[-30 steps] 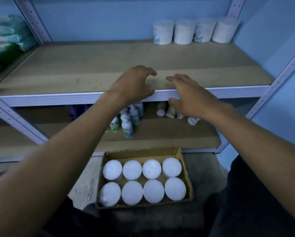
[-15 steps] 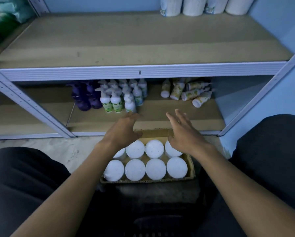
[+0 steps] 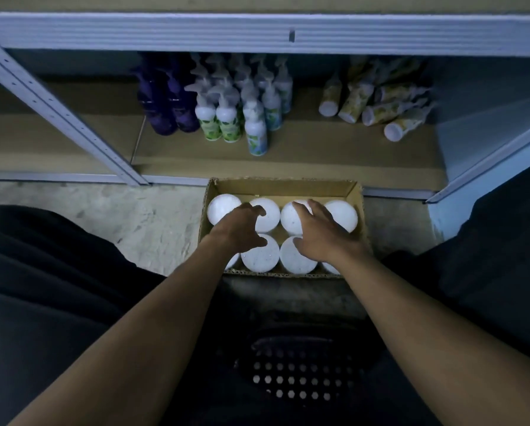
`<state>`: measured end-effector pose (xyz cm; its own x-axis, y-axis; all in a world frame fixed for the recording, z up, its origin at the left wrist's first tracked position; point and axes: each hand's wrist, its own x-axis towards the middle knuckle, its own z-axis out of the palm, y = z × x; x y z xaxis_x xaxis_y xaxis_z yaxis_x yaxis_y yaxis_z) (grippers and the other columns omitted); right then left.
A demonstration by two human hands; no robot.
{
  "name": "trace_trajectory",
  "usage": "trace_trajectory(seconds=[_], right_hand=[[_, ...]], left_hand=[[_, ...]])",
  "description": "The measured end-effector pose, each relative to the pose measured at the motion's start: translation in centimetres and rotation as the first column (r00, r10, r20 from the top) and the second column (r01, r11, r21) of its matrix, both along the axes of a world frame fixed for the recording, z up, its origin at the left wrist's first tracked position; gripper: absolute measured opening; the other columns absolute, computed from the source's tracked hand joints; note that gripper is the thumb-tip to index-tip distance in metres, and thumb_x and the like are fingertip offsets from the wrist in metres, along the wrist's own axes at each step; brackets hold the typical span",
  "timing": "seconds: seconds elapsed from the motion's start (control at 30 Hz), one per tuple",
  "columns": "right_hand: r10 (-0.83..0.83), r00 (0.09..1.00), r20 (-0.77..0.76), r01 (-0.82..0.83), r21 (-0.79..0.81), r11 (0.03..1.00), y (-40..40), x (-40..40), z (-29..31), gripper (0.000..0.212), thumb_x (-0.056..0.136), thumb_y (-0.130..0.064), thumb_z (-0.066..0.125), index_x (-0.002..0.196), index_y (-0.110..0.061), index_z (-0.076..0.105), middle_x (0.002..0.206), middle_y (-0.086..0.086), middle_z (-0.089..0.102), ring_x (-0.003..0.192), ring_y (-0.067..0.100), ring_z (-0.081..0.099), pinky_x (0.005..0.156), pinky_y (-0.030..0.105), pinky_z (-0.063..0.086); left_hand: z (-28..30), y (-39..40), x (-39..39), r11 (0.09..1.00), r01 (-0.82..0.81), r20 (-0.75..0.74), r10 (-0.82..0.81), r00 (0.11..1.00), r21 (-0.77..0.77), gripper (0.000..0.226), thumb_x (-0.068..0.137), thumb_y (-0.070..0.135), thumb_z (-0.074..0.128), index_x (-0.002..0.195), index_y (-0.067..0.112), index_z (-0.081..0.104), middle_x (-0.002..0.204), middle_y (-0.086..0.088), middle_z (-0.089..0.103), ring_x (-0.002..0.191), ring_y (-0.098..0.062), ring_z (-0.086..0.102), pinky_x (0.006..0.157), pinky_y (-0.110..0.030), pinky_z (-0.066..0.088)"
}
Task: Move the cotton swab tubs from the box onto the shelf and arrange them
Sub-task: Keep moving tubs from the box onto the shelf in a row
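Observation:
A shallow cardboard box [image 3: 283,186] sits on the floor in front of the shelving and holds several cotton swab tubs with round white lids, in two rows. My left hand [image 3: 238,230] arches over the second tub of the far row [image 3: 269,219], fingertips on its lid, thumb toward the near row. My right hand [image 3: 320,233] lies spread over the third far tub [image 3: 290,221], fingers fairly straight, and covers part of the near right tubs. Neither tub is lifted. The upper shelf's front edge [image 3: 257,32] runs across the top; its surface is out of view.
On the bottom shelf board [image 3: 303,149] stand purple bottles [image 3: 165,109] and white pump bottles [image 3: 226,118], with several bottles lying on their sides [image 3: 377,109] to the right. A slanted metal upright [image 3: 58,112] is at left. A black perforated stool [image 3: 291,379] is beneath me, between my dark-clothed legs.
Both hands came down from the upper shelf's edge to the box and now rest on the far-row tubs. The view tilted downward, so the shelved tubs have left the frame.

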<state>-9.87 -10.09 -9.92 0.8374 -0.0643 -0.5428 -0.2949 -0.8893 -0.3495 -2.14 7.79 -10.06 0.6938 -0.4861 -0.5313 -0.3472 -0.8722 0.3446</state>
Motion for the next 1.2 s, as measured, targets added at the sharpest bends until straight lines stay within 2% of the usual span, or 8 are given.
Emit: trace_trajectory(seconds=[0.13, 0.23, 0.43, 0.6, 0.83, 1.2], right_hand=[[0.008, 1.0, -0.015, -0.009, -0.045, 0.999, 0.8, -0.3, -2.2, 0.069, 0.094, -0.016, 0.056, 0.154, -0.023, 0.022, 0.155, 0.008, 0.02, 0.137, 0.035, 0.029, 0.094, 0.045, 0.047], [0.011, 0.999, -0.033, -0.013, -0.052, 0.999, 1.4, -0.7, -3.9, 0.065, 0.092, -0.017, 0.061, 0.149, -0.023, 0.029, 0.148, 0.01, 0.026, 0.131, 0.036, 0.035, 0.083, 0.042, 0.049], [0.023, 0.999, -0.04, -0.027, -0.085, 0.996, 2.2, -1.5, -5.7, 0.067, 0.087, -0.03, 0.07, 0.144, -0.026, 0.035, 0.141, 0.01, 0.029, 0.129, 0.037, 0.04, 0.081, 0.04, 0.047], [0.03, 0.999, -0.034, -0.034, -0.108, 0.994, 2.9, -1.6, -6.6, 0.066, 0.083, -0.034, 0.075, 0.137, -0.025, 0.038, 0.136, 0.011, 0.027, 0.119, 0.041, 0.047, 0.085, 0.043, 0.048], [0.007, 1.0, -0.001, -0.007, -0.197, 0.98, 2.9, -1.4, -6.9, 0.079, 0.079, -0.047, 0.078, 0.142, -0.025, 0.037, 0.138, 0.015, 0.031, 0.123, 0.038, 0.043, 0.089, 0.041, 0.047], [-0.056, 0.997, 0.043, 0.065, -0.234, 0.97, 3.6, -1.6, -8.1, 0.072, 0.082, -0.034, 0.078, 0.141, -0.026, 0.037, 0.137, 0.019, 0.035, 0.122, 0.039, 0.045, 0.085, 0.04, 0.05]], left_hand=[[-2.4, 0.2, -1.0, 0.999, -0.039, -0.042, 0.04, 0.998, 0.012, 0.075, 0.083, 0.032, 0.076, 0.147, 0.017, 0.04, 0.145, -0.009, 0.044, 0.128, -0.027, 0.049, 0.101, -0.038, 0.044], [-4.3, -0.3, -2.0, 0.999, -0.051, -0.05, 0.051, 0.997, 0.002, 0.074, 0.081, 0.031, 0.077, 0.144, 0.017, 0.043, 0.141, -0.009, 0.046, 0.127, -0.028, 0.05, 0.098, -0.039, 0.044], [-7.1, -0.4, -3.5, 0.997, -0.077, -0.009, 0.077, 0.997, -0.003, 0.076, 0.075, 0.034, 0.078, 0.141, 0.019, 0.043, 0.141, -0.01, 0.035, 0.128, -0.037, 0.043, 0.095, -0.048, 0.049], [-8.0, -0.6, -3.9, 0.995, -0.069, 0.106, 0.062, 0.992, 0.065, 0.081, 0.071, 0.049, 0.08, 0.137, 0.023, 0.041, 0.136, -0.009, 0.032, 0.123, -0.032, 0.042, 0.087, -0.044, 0.05], [-9.1, -1.0, -4.4, 0.987, -0.092, 0.174, 0.068, 0.982, 0.129, 0.087, 0.069, 0.059, 0.077, 0.138, 0.026, 0.034, 0.133, -0.01, 0.037, 0.123, -0.029, 0.046, 0.094, -0.041, 0.043], [-9.5, -1.3, -4.8, 0.981, -0.079, 0.277, 0.027, 0.96, 0.178, 0.084, 0.071, 0.057, 0.076, 0.136, 0.026, 0.031, 0.126, -0.008, 0.045, 0.117, -0.026, 0.051, 0.09, -0.038, 0.041]])
